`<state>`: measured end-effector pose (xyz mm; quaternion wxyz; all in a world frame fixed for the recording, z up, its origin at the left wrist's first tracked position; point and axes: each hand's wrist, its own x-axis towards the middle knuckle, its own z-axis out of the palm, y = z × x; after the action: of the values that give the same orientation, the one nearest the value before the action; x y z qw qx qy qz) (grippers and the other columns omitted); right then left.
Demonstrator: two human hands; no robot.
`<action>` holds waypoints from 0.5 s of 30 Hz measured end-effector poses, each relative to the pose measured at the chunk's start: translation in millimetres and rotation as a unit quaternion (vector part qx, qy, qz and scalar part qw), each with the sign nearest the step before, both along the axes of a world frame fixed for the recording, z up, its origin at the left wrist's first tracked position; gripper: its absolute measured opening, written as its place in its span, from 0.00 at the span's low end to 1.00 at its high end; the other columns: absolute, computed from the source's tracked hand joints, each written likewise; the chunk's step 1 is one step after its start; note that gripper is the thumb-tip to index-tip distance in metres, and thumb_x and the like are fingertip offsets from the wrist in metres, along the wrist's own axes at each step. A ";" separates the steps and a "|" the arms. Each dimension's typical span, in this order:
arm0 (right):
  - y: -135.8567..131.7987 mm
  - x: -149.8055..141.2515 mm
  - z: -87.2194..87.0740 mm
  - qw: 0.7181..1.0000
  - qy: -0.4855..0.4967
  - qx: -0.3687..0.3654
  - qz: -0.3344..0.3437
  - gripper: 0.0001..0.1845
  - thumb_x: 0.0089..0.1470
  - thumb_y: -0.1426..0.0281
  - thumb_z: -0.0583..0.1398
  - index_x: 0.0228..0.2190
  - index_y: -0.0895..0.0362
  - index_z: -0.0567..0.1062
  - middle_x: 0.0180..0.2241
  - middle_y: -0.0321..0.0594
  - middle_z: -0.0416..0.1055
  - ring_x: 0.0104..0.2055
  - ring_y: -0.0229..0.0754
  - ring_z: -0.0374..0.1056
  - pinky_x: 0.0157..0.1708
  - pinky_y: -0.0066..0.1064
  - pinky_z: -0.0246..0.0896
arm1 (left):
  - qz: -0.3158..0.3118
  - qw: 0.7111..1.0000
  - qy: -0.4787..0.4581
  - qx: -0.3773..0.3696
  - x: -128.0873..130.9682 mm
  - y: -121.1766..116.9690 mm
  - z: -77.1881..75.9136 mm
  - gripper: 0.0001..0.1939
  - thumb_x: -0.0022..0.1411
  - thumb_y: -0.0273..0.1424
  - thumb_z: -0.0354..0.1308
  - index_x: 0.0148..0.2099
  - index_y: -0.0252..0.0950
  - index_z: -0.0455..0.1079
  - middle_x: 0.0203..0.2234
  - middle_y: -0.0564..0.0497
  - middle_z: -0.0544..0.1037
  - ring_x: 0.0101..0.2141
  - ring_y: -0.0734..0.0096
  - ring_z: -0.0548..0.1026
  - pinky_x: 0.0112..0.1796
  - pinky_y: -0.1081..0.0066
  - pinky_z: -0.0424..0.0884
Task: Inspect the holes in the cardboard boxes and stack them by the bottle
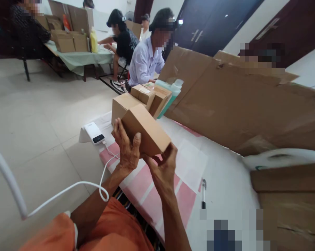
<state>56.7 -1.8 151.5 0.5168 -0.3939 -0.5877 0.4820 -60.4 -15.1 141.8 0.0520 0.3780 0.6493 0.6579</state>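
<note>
A closed brown cardboard box [147, 130] is tilted above the near part of the table, between my two hands. My left hand [127, 146] presses against its left side, with the fingers up along the box and the thumb raised at the near face. At its lower right end, my right hand [164, 164] grips a corner between thumb and fingers. Just behind it stand other cardboard boxes: a plain one [118, 108], one with a white label [143, 93] and a taped one [159, 99].
A bottle of green liquid [170, 97] leans by the boxes. A white power bank [93, 131] with a white cable [79, 183] lies at the table's left edge. A pen [204, 193] lies to the right. A large cardboard panel [225, 104] stands behind. Other people sit beyond.
</note>
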 end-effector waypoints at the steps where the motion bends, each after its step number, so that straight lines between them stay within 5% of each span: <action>1: 4.3 -15.0 -3.0 1.000 0.000 0.009 0.020 0.43 0.46 0.66 0.74 0.60 0.46 0.65 0.65 0.45 0.65 0.61 0.52 0.68 0.46 0.38 0.78 | 0.017 1.000 -0.016 0.000 -6.2 0.5 -1.6 0.41 0.76 0.51 0.45 0.80 0.39 0.37 0.78 0.40 0.40 0.77 0.54 0.36 0.74 0.46 0.37; 7: 28.4 -69.1 -23.2 0.996 -0.017 0.048 0.075 0.41 0.48 0.65 0.73 0.60 0.48 0.66 0.60 0.47 0.69 0.57 0.52 0.69 0.42 0.39 0.77 | 0.063 0.990 -0.126 -0.027 -19.1 5.8 -23.6 0.39 0.77 0.53 0.39 0.79 0.39 0.40 0.78 0.42 0.44 0.77 0.59 0.37 0.75 0.52 0.38; 15: 41.1 -97.5 -53.5 0.993 -0.050 0.020 0.104 0.47 0.57 0.53 0.69 0.67 0.60 0.58 0.66 0.55 0.61 0.66 0.52 0.62 0.58 0.47 0.72 | 0.047 0.982 -0.162 -0.087 -36.6 22.6 -68.9 0.39 0.78 0.51 0.37 0.77 0.29 0.45 0.77 0.32 0.46 0.77 0.54 0.40 0.74 0.49 0.41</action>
<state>-40.7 39.3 98.0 0.4418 -0.3440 -0.6599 0.5011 -97.0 7.6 72.9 0.1585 0.2295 0.7037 0.6535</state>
